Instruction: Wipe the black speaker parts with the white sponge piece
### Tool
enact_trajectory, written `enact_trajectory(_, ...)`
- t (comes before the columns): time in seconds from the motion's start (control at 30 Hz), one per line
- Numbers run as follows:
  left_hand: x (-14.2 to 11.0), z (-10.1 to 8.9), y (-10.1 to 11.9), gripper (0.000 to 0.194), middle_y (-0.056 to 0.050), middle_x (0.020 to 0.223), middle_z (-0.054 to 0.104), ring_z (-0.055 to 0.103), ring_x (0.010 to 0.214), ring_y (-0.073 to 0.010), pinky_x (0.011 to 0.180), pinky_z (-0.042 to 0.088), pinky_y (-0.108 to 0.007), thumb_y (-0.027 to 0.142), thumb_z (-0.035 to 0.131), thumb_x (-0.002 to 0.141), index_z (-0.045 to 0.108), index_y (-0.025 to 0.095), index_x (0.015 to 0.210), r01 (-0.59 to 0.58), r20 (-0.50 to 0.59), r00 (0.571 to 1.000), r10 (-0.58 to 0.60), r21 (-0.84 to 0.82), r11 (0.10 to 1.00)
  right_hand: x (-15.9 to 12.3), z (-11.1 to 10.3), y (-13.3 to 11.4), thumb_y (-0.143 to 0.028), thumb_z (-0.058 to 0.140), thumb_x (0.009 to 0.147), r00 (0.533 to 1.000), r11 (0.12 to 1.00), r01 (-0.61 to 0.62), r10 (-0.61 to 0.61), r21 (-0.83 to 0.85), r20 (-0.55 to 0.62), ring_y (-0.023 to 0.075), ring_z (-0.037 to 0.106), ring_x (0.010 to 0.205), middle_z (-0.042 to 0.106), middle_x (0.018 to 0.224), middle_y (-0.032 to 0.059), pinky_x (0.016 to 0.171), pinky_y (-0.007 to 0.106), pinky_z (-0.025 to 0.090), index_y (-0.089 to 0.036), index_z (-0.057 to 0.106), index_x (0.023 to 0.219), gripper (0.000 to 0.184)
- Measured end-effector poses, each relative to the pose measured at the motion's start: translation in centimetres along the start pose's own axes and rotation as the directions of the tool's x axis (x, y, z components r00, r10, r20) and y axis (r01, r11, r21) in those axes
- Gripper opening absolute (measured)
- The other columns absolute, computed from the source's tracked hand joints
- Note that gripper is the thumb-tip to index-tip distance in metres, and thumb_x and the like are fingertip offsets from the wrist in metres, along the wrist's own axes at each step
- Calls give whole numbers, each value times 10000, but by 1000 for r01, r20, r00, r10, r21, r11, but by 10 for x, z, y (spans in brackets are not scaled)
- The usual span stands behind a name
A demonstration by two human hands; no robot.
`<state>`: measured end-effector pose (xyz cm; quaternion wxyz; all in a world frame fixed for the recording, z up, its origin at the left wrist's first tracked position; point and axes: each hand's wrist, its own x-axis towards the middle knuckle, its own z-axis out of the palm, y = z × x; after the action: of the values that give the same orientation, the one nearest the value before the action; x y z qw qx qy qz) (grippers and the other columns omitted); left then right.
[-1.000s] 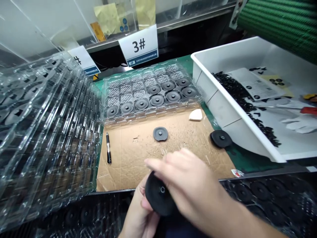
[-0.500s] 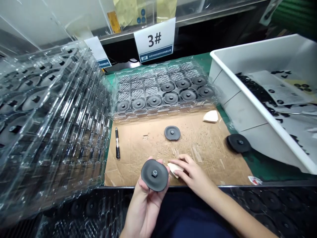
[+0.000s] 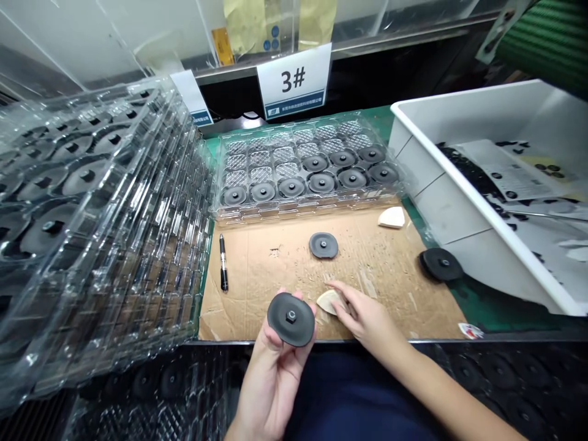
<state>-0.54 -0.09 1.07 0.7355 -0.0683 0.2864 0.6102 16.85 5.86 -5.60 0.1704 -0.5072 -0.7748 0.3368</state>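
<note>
My left hand [image 3: 275, 373] grips a dark grey, rounded part [image 3: 291, 334] by its edges, its face with a small central stud turned up. Beside it, at the cardboard's front edge, my right hand [image 3: 367, 315] has its fingers closed on a cream-white wedge-shaped sponge [image 3: 329, 302]. The sponge sits just right of the held part, and a narrow gap seems to lie between them. A similar grey part [image 3: 323, 245] rests on the cardboard [image 3: 257, 275] beyond both hands. Another white sponge wedge [image 3: 391, 217] lies at the far right of the cardboard.
A clear tray [image 3: 257, 211] partly filled with grey parts lies at the back. Tall stacked trays [image 3: 151, 226] stand left, near a pen [image 3: 223, 263]. At right are a white bin [image 3: 441, 177] holding black pieces and a few stacked dark parts [image 3: 441, 264].
The camera view has shifted slightly. My right hand and the sponge have moved a little away from the held part, and the sponge has turned. My left hand keeps its hold.
</note>
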Motion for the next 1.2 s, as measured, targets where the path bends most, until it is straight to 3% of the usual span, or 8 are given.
enact_trajectory(0.2, -3, 0, -1, 433, -12, 1130, 686, 599, 1071, -262, 882, 520, -285, 318, 720, 624, 667, 265, 1051, -16, -29, 999, 17, 49, 999, 12, -18, -20, -245, 464, 858, 997, 992, 69, -73, 107, 38, 204, 658, 840, 699, 927, 60, 735, 320, 516, -199, 622, 965, 196)
enact_trajectory(0.4, -14, 7, -14, 310, -28, 926, 736, 624, 1020, -206, 916, 478, -288, 297, 724, 666, 702, 247, 971, -78, -52, 995, 86, 153, 985, 4, -63, -98, -211, 419, 905, 956, 914, 287, -256, 288, -141, 156, 608, 863, 643, 973, 57, 753, 263, 489, -192, 556, 1106, 244)
enact_trajectory(0.5, -16, 9, -16, 372, -9, 937, 725, 626, 993, -189, 859, 496, -260, 274, 753, 640, 681, 289, 1005, -80, -88, 991, 102, 230, 970, -1, -69, -121, -121, 429, 878, 930, 882, 350, -368, 315, -3, 136, 590, 768, 630, 860, 41, 684, 232, 478, -173, 598, 1009, 220)
enact_trajectory(0.6, -15, 15, -17, 311, 4, 924, 722, 654, 835, -135, 775, 511, -213, 278, 754, 640, 695, 282, 945, -126, -81, 985, 154, 279, 952, 2, -69, -123, -96, 440, 874, 931, 899, 314, -355, 306, 89, 126, 578, 737, 625, 821, 24, 663, 222, 467, -175, 623, 930, 207)
enact_trajectory(0.73, -15, 24, -19, 107, 23, 740, 717, 652, 735, -106, 768, 502, -192, 258, 775, 610, 718, 228, 695, -97, -31, 993, 110, 272, 957, 0, -67, -118, -119, 421, 891, 903, 866, 421, -369, 271, -222, 158, 580, 777, 632, 872, 82, 726, 277, 472, -102, 592, 1076, 252)
enact_trajectory(0.9, -14, 28, -19, 511, -23, 1045, 707, 634, 962, -190, 813, 504, -226, 308, 810, 540, 666, 277, 1030, -94, -110, 985, 135, 318, 944, -5, -77, -113, -76, 473, 861, 939, 872, 282, -337, 399, 73, 101, 587, 731, 635, 814, 12, 670, 188, 469, -172, 642, 934, 207)
enact_trajectory(1.07, -14, 36, -16, 476, -47, 1000, 714, 620, 994, -236, 875, 484, -293, 320, 795, 567, 674, 255, 1022, -80, -57, 992, 111, 393, 916, -7, -75, -114, -103, 448, 875, 878, 828, 467, -391, 310, -277, 151, 594, 793, 647, 875, 76, 733, 268, 491, -106, 588, 1079, 247)
enact_trajectory(1.2, -16, 41, -11, 520, -24, 1041, 708, 625, 983, -231, 854, 491, -275, 316, 828, 489, 684, 278, 988, -114, -133, 974, 183, 414, 903, -7, -81, -114, -72, 470, 855, 910, 828, 380, -415, 412, -4, 104, 599, 752, 656, 845, 24, 685, 187, 492, -166, 626, 945, 203)
